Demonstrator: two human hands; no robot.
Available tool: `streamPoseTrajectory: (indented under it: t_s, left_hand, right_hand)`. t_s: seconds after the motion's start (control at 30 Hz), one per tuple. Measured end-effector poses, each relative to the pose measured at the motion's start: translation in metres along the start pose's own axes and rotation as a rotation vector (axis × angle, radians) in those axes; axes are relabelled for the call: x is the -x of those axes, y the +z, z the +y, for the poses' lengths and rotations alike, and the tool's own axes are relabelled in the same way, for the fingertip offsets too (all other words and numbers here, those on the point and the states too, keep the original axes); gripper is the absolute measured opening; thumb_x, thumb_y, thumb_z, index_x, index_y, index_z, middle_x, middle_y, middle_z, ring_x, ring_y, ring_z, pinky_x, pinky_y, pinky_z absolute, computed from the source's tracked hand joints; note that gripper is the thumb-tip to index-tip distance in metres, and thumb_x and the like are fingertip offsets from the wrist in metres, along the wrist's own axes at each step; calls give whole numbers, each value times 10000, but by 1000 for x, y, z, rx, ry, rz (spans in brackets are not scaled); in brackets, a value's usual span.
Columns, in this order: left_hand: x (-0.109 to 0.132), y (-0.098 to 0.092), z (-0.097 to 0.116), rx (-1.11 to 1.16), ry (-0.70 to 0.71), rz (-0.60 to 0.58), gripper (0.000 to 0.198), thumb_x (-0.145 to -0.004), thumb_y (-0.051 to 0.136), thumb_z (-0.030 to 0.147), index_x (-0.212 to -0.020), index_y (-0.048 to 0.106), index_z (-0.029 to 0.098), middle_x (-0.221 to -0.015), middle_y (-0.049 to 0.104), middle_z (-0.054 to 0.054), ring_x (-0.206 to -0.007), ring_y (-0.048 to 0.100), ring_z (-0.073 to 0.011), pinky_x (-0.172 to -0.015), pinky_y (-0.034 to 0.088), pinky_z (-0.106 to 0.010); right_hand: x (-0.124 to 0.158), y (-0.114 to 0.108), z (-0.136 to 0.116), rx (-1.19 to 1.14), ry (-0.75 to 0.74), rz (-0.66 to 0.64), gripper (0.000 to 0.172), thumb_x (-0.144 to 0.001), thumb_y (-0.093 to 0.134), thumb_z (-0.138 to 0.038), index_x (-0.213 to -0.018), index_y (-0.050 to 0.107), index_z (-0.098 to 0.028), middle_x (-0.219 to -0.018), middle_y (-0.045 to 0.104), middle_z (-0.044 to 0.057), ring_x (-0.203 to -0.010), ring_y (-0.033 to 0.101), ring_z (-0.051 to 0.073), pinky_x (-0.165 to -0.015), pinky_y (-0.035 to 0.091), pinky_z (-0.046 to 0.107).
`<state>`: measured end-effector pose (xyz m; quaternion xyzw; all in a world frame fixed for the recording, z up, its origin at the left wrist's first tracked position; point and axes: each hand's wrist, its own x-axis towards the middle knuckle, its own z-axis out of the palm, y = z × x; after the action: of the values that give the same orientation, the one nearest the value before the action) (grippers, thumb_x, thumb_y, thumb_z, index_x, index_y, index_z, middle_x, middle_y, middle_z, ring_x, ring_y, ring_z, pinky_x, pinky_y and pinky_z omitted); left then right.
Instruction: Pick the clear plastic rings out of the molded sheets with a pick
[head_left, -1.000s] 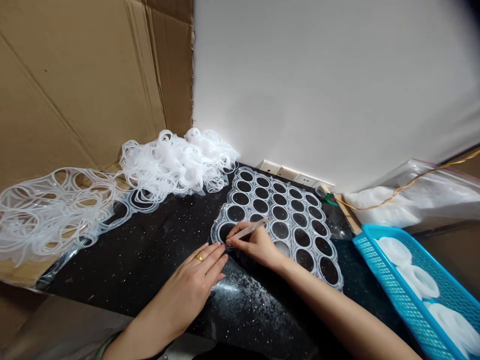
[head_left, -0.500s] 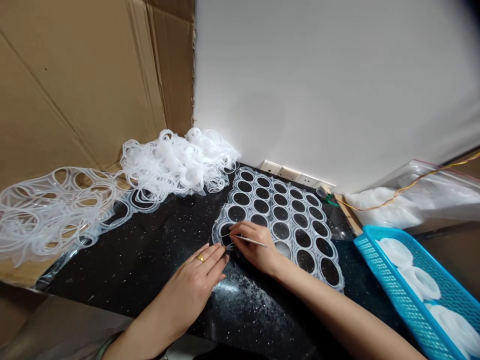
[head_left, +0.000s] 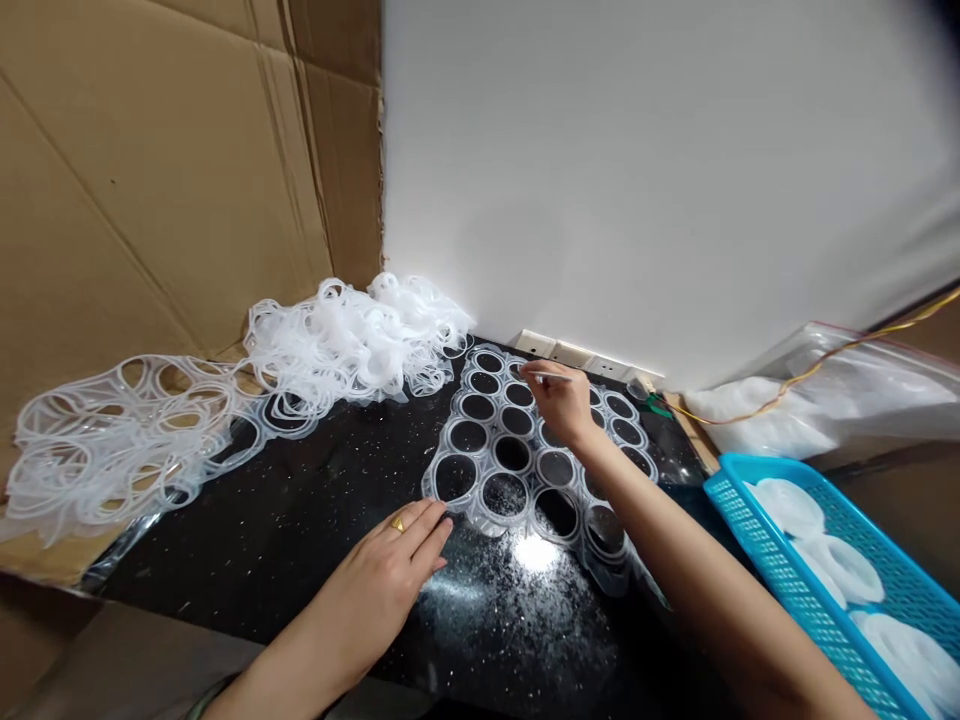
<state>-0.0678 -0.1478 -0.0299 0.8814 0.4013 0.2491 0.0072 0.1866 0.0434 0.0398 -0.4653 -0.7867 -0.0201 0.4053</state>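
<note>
A translucent sheet of joined rings (head_left: 526, 470) lies on the black speckled table (head_left: 300, 530), dark ovals showing inside its rings. My left hand (head_left: 394, 565), with a gold ring on one finger, rests flat at the sheet's near left corner, fingers stretched out and fingertips touching its edge. Over the far part of the sheet, my right hand (head_left: 562, 405) pinches a thin, pale, rod-like tool (head_left: 553, 376). Its tip is too small to make out, and the hand and forearm cover several rings. White specks lie around the near edge.
Tangled translucent ring webbing (head_left: 352, 335) is heaped at the back left, by a cardboard panel (head_left: 187, 150). At right stands a blue basket (head_left: 757, 540) holding white ring-shaped pieces (head_left: 847, 568). Sockets (head_left: 570, 355) line the wall base; a yellow wire (head_left: 795, 378) crosses a clear bag (head_left: 862, 385).
My right hand has moved with the tool from the near left ring to the far side of the sheet. The near right of the sheet has shifted. My left hand has barely moved.
</note>
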Motion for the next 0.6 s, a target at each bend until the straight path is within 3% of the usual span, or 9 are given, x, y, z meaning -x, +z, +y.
streamPoseTrajectory:
  t_s: [0.1, 0.27, 0.43, 0.6]
  left_hand:
    - [-12, -13, -1, 29, 18, -18, 300, -1002, 412, 184, -1228, 601, 129, -1228, 649, -124, -1130, 610, -254, -922, 555, -430]
    - [-43, -27, -16, 47, 48, -72, 276, -992, 448, 190, -1205, 617, 140, -1203, 660, -121, -1115, 611, -251, -936, 527, -438]
    - [-60, -15, -32, -7, 65, -138, 305, -990, 467, 215, -1240, 611, 118, -1307, 609, -152, -1211, 571, -268, -1010, 486, -446]
    - [-58, -5, -37, 4, 58, -128, 326, -1008, 424, 228, -1266, 596, 128, -1312, 605, -150, -1236, 552, -262, -1001, 490, -450]
  right_hand:
    - [-1, 4, 5, -162, 229, 25, 228, -838, 600, -341, -838, 741, -161, -705, 717, 63, -483, 590, 143, -482, 435, 251]
    - [24, 25, -22, -686, 517, -294, 275, -700, 740, -393, -771, 711, -129, -665, 694, 54, -333, 486, 95, -322, 343, 218]
    - [45, 40, -50, -912, 601, -448, 267, -645, 788, -369, -740, 703, -135, -580, 655, 14, -326, 461, 77, -318, 336, 199]
    - [52, 44, -56, -918, 591, -468, 221, -671, 775, -346, -722, 704, -143, -574, 638, 5, -356, 457, 71, -343, 331, 196]
